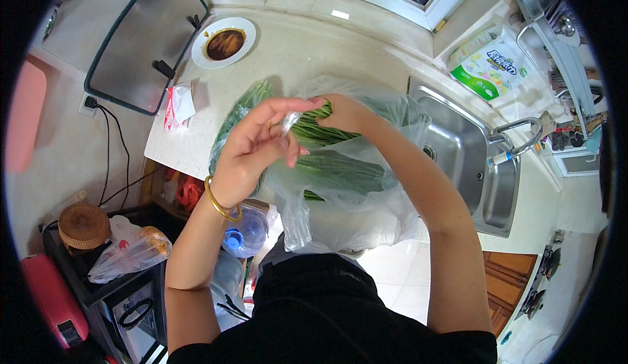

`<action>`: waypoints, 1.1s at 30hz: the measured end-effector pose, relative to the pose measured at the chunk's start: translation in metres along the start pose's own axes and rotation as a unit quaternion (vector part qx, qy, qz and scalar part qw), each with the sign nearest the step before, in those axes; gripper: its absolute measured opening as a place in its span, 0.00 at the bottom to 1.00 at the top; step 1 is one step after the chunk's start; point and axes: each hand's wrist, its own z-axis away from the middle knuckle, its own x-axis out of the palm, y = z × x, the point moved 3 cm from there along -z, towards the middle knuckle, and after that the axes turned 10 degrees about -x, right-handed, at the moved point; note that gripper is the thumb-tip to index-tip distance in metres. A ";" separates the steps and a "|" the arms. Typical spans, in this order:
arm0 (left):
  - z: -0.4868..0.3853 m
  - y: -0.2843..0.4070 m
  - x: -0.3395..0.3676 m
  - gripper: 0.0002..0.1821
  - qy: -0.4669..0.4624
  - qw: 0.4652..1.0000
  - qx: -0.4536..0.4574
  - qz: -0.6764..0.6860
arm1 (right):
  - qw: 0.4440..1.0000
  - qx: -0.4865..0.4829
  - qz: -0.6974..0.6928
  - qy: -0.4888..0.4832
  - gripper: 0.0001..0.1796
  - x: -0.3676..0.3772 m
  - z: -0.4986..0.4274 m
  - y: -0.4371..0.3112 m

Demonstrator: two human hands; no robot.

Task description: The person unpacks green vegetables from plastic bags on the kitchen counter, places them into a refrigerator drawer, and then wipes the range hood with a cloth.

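A large clear plastic bag [353, 217] lies at the counter's front edge with long, thin green vegetable stems [319, 131] in it. My right hand [346, 114] reaches over the bag and grips the stems near their cut ends. At the bag's left side, my left hand [265, 141] pinches a twist of clear plastic between thumb and fingers, its index finger pointing right. A second bundle of leafy greens [245, 104] in clear plastic lies left of the bag, partly behind my left hand. More stems show dimly through the plastic.
A steel double sink [461, 153] with a faucet [520, 138] is on the right. A white plate [223, 42] with brown sauce stands at the back left, near a red-and-white packet [180, 105]. A water jug [248, 231] stands below the counter's left edge.
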 end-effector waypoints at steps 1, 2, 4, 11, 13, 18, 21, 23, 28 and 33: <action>-0.001 0.000 0.000 0.26 -0.002 1.000 -0.001 0.002 | 0.999 -0.016 -0.028 0.009 0.31 -0.001 0.002 0.003; -0.001 0.000 0.001 0.26 -0.008 1.000 0.006 0.001 | 1.000 -0.010 -0.028 0.004 0.30 -0.001 0.005 0.008; -0.004 -0.001 0.001 0.26 -0.019 1.000 0.021 -0.002 | 1.000 0.000 -0.028 -0.007 0.30 -0.010 0.009 0.001; -0.013 0.001 -0.008 0.26 -0.062 0.997 0.042 0.010 | 0.997 -0.032 0.037 -0.052 0.28 -0.002 -0.001 0.013; -0.015 0.002 -0.008 0.28 -0.073 0.997 0.037 0.015 | 0.997 -0.061 0.043 0.013 0.27 0.003 -0.002 0.017; -0.009 -0.001 -0.006 0.30 -0.064 0.996 0.055 0.017 | 0.996 -0.077 0.049 -0.007 0.27 0.015 -0.005 0.002; -0.006 -0.003 -0.008 0.30 -0.060 0.997 0.053 0.017 | 0.988 -0.053 0.148 -0.003 0.25 0.028 -0.008 -0.007; -0.005 -0.003 -0.009 0.31 -0.060 0.997 0.049 0.016 | 0.980 -0.055 0.187 0.036 0.24 0.039 -0.010 0.003; -0.005 -0.002 -0.011 0.31 -0.055 0.998 0.042 0.005 | 0.988 -0.001 0.154 -0.004 0.24 0.032 -0.009 -0.006; -0.004 -0.005 -0.013 0.28 -0.056 0.997 0.049 0.006 | 0.998 0.016 0.054 0.003 0.26 0.004 0.000 -0.011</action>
